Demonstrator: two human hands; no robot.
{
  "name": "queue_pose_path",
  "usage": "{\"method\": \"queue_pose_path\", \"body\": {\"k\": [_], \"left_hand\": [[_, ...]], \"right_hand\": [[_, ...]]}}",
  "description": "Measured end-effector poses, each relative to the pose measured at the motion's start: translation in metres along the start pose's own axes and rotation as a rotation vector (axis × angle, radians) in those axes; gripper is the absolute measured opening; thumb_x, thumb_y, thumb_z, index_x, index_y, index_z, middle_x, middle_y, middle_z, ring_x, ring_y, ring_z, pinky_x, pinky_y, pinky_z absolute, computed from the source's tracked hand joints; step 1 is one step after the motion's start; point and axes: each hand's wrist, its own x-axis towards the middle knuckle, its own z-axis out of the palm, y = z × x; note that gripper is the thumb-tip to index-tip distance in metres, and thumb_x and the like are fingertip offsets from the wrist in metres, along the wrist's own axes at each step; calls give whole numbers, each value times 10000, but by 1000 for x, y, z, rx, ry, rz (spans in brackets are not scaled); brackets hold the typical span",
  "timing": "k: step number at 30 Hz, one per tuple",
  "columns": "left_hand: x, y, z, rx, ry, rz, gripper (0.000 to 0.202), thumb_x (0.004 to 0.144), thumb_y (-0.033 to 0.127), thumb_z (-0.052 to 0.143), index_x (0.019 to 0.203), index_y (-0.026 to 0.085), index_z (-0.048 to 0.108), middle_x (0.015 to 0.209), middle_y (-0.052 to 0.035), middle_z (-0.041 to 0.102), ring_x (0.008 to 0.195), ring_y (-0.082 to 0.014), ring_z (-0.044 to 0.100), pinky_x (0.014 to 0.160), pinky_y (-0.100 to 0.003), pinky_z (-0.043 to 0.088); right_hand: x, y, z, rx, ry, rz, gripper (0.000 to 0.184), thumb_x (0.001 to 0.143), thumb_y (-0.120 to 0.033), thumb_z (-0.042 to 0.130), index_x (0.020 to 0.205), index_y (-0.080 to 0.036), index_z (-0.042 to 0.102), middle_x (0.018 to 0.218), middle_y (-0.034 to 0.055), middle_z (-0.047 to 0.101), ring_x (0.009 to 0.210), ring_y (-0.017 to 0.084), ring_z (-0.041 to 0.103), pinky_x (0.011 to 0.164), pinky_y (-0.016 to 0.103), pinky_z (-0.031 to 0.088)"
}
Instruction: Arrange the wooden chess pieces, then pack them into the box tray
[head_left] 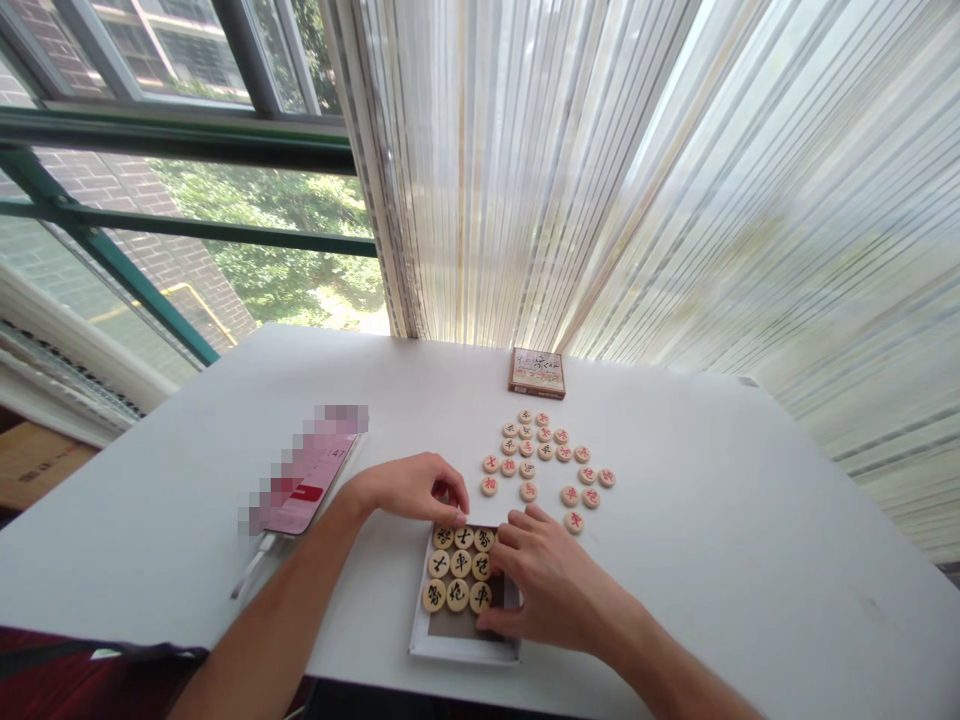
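Observation:
A shallow white box tray (450, 645) lies at the near edge of the white table (735, 520), holding several round wooden chess discs (459, 566) in rows. My left hand (409, 487) curls over the tray's far edge, fingertips bent down beside the top row. My right hand (551, 580) rests on the tray's right side, fingers bent over the discs there and thumb at the tray's edge. What the fingertips hold, if anything, is hidden. More loose discs (544, 455) with red and black characters lie scattered just beyond the tray.
A small brown box lid (537, 372) sits at the table's far side near the striped curtain (637, 180). A phone (304, 485) with a cable lies to the left of my left arm. A window (187, 200) fills the left.

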Motion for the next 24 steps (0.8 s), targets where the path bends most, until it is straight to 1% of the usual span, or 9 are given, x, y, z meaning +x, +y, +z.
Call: {"method": "queue_pose_path", "body": {"k": [2,4,7,11,16,18,20,23,24], "left_hand": [[0,0,0,-7,-1,1,293,773,417,688,926,179,765,730,-20,679,648,-132,536,569,-200,394],[0,1,0,-13,-8,1,291,776,412,687,928,177,764,730,-21,681,647,-132,538,573,-199,398],[0,2,0,-16,-15,-3,284,775,410,689,921,178,764,729,-21,680,648,-133,542,578,-201,401],[-1,3,1,-18,-28,-13,306,753,430,709,916,177,761,734,-22,679,656,-140,554,585,-206,405],[-2,4,1,-6,-54,-26,367,667,397,776,970,194,737,812,-13,681,710,-154,575,624,-212,421],[-2,4,1,3,-58,-37,400,643,406,791,978,197,730,825,-10,672,718,-157,573,630,-215,423],[-2,4,1,14,-66,-45,438,618,424,806,987,203,723,839,-8,660,726,-159,563,629,-215,420],[-2,6,2,36,-77,-52,495,569,414,835,1006,218,706,869,0,640,747,-162,545,637,-214,417],[-3,7,2,43,-79,-55,506,560,408,840,1010,223,700,875,2,634,753,-163,540,639,-214,417]], "right_hand": [[-1,2,-3,21,12,-3,388,717,-553,761,782,-189,642,781,22,643,785,189,537,810,339,380],[-1,5,-8,40,53,3,352,784,-537,708,774,-192,638,752,22,634,777,189,539,822,344,374],[-3,11,-15,38,128,26,239,886,-408,623,781,-194,635,728,21,629,789,187,542,809,342,362],[-3,15,-14,10,159,20,137,892,-267,594,787,-194,644,723,26,627,789,189,537,766,333,361],[0,13,-7,18,137,-17,163,884,-223,587,729,-191,628,689,22,608,734,174,523,788,329,378],[0,12,-6,36,126,-17,177,886,-237,597,717,-189,621,689,17,608,722,166,522,798,327,378],[0,12,-7,76,104,-25,182,866,-321,651,736,-194,631,689,8,612,722,165,526,812,327,375],[-1,11,-6,149,43,-43,308,760,-489,753,760,-202,642,699,-6,623,728,166,535,811,319,370],[-1,11,-6,162,22,-47,341,729,-516,772,757,-203,640,708,-8,627,733,166,539,799,312,368]]}}
